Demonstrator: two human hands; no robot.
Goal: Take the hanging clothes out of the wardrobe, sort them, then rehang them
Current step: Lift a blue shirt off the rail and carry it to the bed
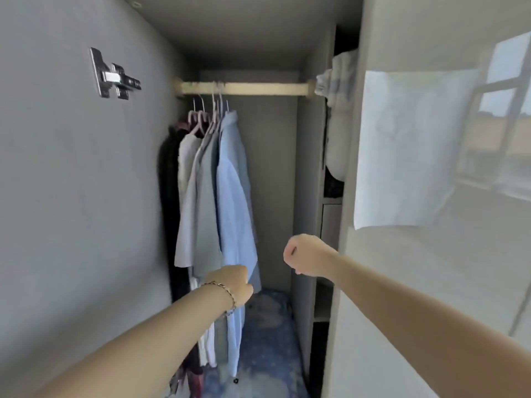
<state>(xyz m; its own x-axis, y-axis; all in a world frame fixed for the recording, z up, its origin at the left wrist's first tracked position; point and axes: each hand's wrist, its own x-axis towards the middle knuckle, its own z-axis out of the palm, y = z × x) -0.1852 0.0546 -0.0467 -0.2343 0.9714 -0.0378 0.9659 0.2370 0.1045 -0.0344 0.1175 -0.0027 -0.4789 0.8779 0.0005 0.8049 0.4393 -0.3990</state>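
Several garments hang on pink hangers (201, 119) from a pale wooden rail (258, 89) at the left of the open wardrobe. The outermost is a light blue shirt (234, 191); beside it hang a grey-blue shirt (201, 202), a white garment (186, 156) and a black one (168, 173). My left hand (234, 284), with a chain bracelet at the wrist, is curled in front of the blue shirt's lower hem; whether it grips the cloth is hidden. My right hand (304, 255) is a fist in the free space to the right, holding nothing.
The wardrobe's grey left wall carries a metal hinge (115, 76). The right half of the rail is bare. A blue patterned cloth (267, 326) lies on the wardrobe floor. Folded linen (337, 81) fills shelves to the right, next to a glossy door (431, 168) with a paper sheet.
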